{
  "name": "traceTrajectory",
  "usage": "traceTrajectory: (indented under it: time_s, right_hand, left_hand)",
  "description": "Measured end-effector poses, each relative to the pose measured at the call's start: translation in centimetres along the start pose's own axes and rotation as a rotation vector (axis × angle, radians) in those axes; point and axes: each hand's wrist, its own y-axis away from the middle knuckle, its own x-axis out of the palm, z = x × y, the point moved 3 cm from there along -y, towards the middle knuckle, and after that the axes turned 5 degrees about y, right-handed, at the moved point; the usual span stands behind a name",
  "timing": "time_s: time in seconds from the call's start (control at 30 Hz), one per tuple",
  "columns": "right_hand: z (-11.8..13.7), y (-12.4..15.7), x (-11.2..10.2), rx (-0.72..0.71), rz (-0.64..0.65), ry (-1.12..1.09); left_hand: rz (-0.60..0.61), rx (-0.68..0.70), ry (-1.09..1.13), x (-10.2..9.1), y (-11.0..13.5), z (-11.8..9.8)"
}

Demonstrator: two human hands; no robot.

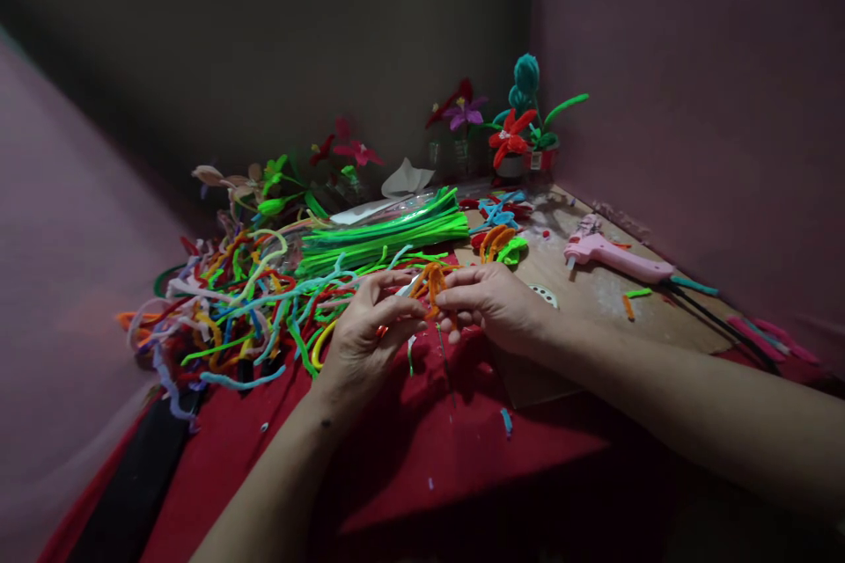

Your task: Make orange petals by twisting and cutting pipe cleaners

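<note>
Both hands meet over the middle of the red-covered table, pinching an orange pipe cleaner (434, 283) bent into a loop. Thumb and fingers of my left hand (370, 325) are closed at its left side. From the right, my right hand (492, 303) grips it with the fingertips; part of the pipe cleaner is hidden behind the fingers. Just beyond the hands lie orange pipe-cleaner loops (496, 242) and a green looped piece (512, 251). A bundle of bright green pipe cleaners (389, 231) lies behind my left hand.
Tangled multicoloured pipe cleaners (224, 308) heap up at left. A pink glue gun (613, 255) rests on a brown board (660, 317), its black cord running right. Pipe-cleaner flowers, one of them red (511, 136), stand in pots along the back. The red cloth (409, 457) holds small scraps.
</note>
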Motion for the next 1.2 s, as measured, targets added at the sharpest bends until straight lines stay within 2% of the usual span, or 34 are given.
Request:
traceTrajectory:
  time_s: [0.1,0.17,0.23,0.33,0.43,0.53,0.63,0.73,0.83,0.9,1.03,1.2]
  right_hand:
    - [0.0,0.1,0.1,-0.067,0.014,0.092]
    - [0.0,0.2,0.2,-0.135,-0.008,0.206]
    - [0.0,0.4,0.2,-0.198,-0.037,0.310]
    - [-0.2,0.6,0.3,-0.249,-0.050,0.394]
    - [-0.3,0.6,0.4,-0.210,-0.044,0.410]
    - [-0.6,0.4,0.5,-0.055,0.030,0.318]
    - [-0.8,0.4,0.6,0.054,0.117,0.214]
    - [-1.0,0.3,0.4,0.057,0.153,0.193]
    - [-1.3,0.1,0.2,0.060,0.203,0.164]
    - [-1.3,0.0,0.2,0.056,0.234,0.106]
    - [-0.6,0.1,0.1,0.035,0.278,-0.081]
    - [-0.5,0.3,0.1,0.102,0.369,-0.255]
  left_hand:
    - [0.036,-0.056,0.001,0.3,0.0,-0.7]
    - [0.069,-0.083,-0.079,0.5,0.0,-1.3]
    - [0.070,-0.052,-0.210,0.8,0.1,-2.0]
    - [0.004,0.072,-0.405,1.5,0.5,-2.5]
    - [-0.055,0.158,-0.526,2.1,1.1,-2.5]
    - [-0.075,0.152,-0.578,2.3,1.6,-2.2]
    - [-0.074,0.113,-0.539,2.1,1.8,-2.2]
    - [-0.090,0.098,-0.541,2.0,1.9,-2.3]
    - [-0.056,0.056,-0.517,1.9,1.8,-2.1]
    - [-0.023,-0.032,-0.352,1.5,1.6,-1.8]
    - [-0.072,-0.215,0.068,0.3,0.7,-1.2]
    - [0.052,-0.190,0.126,0.5,0.2,-0.9]
